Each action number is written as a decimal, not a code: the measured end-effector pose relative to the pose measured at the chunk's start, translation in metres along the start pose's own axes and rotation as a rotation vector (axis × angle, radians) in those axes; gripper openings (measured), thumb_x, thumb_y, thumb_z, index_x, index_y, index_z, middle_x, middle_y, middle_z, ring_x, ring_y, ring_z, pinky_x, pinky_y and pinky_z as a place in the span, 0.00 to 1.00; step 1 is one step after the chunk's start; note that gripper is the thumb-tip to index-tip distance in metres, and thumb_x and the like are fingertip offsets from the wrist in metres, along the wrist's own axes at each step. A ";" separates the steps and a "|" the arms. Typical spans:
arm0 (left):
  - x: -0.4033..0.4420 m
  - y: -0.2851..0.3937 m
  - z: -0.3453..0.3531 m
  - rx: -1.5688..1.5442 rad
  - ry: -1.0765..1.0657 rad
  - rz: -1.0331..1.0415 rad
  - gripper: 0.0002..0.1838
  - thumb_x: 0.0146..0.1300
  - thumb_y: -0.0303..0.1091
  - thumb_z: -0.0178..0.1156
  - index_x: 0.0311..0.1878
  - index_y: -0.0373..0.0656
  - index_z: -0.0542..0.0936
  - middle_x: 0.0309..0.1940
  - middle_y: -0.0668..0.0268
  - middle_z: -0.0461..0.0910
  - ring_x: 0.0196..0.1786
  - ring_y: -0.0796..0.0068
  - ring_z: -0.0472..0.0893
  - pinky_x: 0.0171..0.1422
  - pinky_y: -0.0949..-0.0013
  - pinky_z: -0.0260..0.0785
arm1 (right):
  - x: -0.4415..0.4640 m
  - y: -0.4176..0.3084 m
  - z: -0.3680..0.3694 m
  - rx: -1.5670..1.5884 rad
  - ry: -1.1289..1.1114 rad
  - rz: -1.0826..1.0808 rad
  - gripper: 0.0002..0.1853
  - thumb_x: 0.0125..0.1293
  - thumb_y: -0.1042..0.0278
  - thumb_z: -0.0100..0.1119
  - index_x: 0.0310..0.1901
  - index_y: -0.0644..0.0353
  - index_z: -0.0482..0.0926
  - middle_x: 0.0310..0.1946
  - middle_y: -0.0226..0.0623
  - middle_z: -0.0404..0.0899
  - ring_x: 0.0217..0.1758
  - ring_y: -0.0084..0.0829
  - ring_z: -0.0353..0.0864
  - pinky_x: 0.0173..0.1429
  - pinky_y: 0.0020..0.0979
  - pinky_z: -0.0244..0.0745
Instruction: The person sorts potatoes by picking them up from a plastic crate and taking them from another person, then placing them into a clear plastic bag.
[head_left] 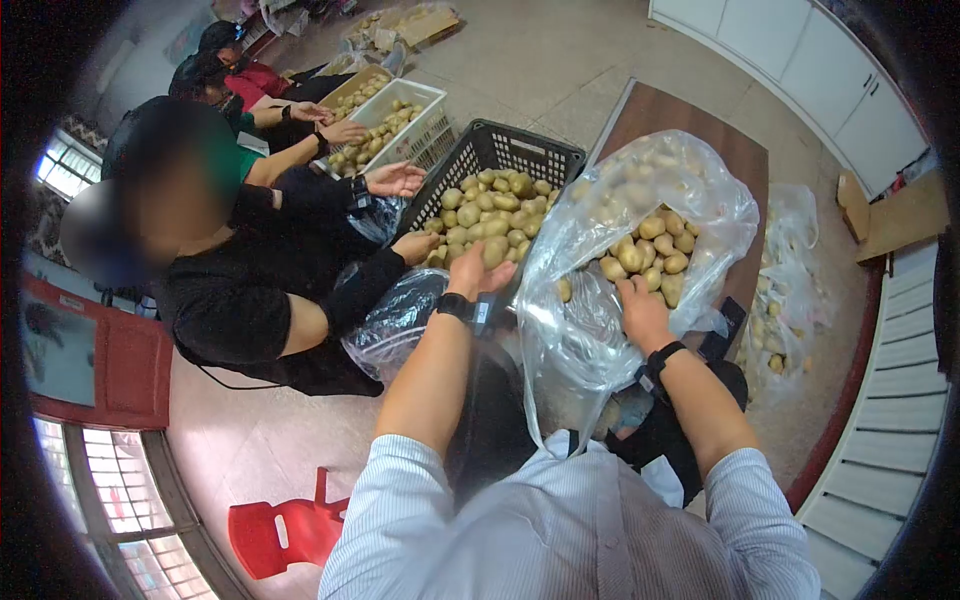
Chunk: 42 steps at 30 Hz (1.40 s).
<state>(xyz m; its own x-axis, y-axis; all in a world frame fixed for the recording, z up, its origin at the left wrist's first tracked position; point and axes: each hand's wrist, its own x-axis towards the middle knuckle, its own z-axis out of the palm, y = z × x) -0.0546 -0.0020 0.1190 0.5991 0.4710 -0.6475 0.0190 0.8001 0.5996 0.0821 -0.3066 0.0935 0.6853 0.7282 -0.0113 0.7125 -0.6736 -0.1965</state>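
Observation:
My left hand (478,275) is at the near edge of a black slatted crate (552,150) full of potatoes (510,190). Its fingers stretch apart, and one potato (494,252) shows in the gap beside the thumb; a firm grip on it is not visible. My right hand (645,312) reaches into a large clear plastic bag (725,190) on a brown table. Its fingers are spread against loose potatoes (655,245) in the bag's opening, their tips partly hidden. A co-worker's two hands (396,180) are over the same crate from the left.
Beyond the crate stand a white crate (433,100) and a cardboard box of potatoes, with more people beside them. On the floor at right lies another clear bag (790,235) with potatoes. A red stool (285,535) stands at lower left. White cabinets (790,45) line the back.

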 end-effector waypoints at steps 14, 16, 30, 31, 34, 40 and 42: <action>0.010 0.008 -0.015 -0.025 0.038 0.026 0.22 0.70 0.36 0.46 0.61 0.33 0.59 0.56 0.47 0.66 0.51 0.42 0.77 0.48 0.47 0.79 | -0.014 0.003 0.010 -0.132 0.065 -0.047 0.17 0.57 0.71 0.52 0.50 0.55 0.73 0.39 0.45 0.74 0.29 0.44 0.82 0.31 0.42 0.78; 0.017 0.007 -0.019 -0.037 0.036 -0.025 0.22 0.70 0.35 0.46 0.61 0.32 0.60 0.56 0.48 0.66 0.51 0.42 0.77 0.48 0.48 0.79 | -0.013 0.002 0.008 -0.122 0.065 -0.039 0.18 0.57 0.71 0.53 0.51 0.55 0.72 0.40 0.46 0.74 0.29 0.45 0.82 0.30 0.42 0.77; 0.010 0.008 -0.012 0.068 0.089 0.130 0.17 0.69 0.35 0.48 0.53 0.30 0.69 0.45 0.50 0.74 0.40 0.53 0.82 0.38 0.58 0.81 | 0.011 0.038 0.026 0.813 0.137 0.315 0.24 0.57 0.70 0.57 0.57 0.59 0.68 0.43 0.50 0.78 0.44 0.47 0.80 0.47 0.40 0.74; 0.003 0.009 -0.005 0.051 0.146 0.124 0.16 0.68 0.33 0.48 0.52 0.29 0.71 0.45 0.51 0.76 0.42 0.55 0.82 0.39 0.60 0.81 | 0.013 0.039 0.024 0.889 0.137 0.340 0.24 0.57 0.70 0.57 0.57 0.59 0.67 0.42 0.49 0.79 0.43 0.45 0.81 0.45 0.38 0.75; 0.009 0.009 -0.011 0.073 0.169 0.122 0.16 0.68 0.32 0.49 0.52 0.29 0.72 0.44 0.52 0.77 0.45 0.56 0.81 0.39 0.61 0.81 | 0.007 0.017 -0.030 1.272 -0.033 0.652 0.26 0.58 0.72 0.54 0.60 0.58 0.65 0.39 0.44 0.78 0.34 0.34 0.82 0.35 0.31 0.76; 0.038 0.003 -0.027 0.040 0.150 0.122 0.17 0.68 0.36 0.48 0.50 0.31 0.73 0.45 0.50 0.77 0.42 0.58 0.82 0.42 0.60 0.78 | 0.006 0.017 -0.028 1.528 -0.009 0.668 0.29 0.59 0.76 0.51 0.64 0.61 0.59 0.37 0.43 0.77 0.30 0.31 0.82 0.28 0.26 0.74; 0.047 0.004 -0.032 0.025 0.207 0.087 0.19 0.70 0.41 0.45 0.49 0.36 0.78 0.44 0.55 0.81 0.44 0.64 0.83 0.48 0.63 0.76 | 0.005 0.016 -0.026 1.563 -0.036 0.665 0.30 0.60 0.76 0.52 0.65 0.61 0.58 0.39 0.44 0.77 0.30 0.32 0.82 0.28 0.26 0.74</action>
<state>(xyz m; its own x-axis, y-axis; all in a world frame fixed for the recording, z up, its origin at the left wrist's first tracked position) -0.0521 0.0346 0.0761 0.4225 0.6060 -0.6739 -0.0045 0.7450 0.6671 0.1012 -0.3168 0.1157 0.7633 0.4095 -0.4997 -0.5077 -0.0982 -0.8559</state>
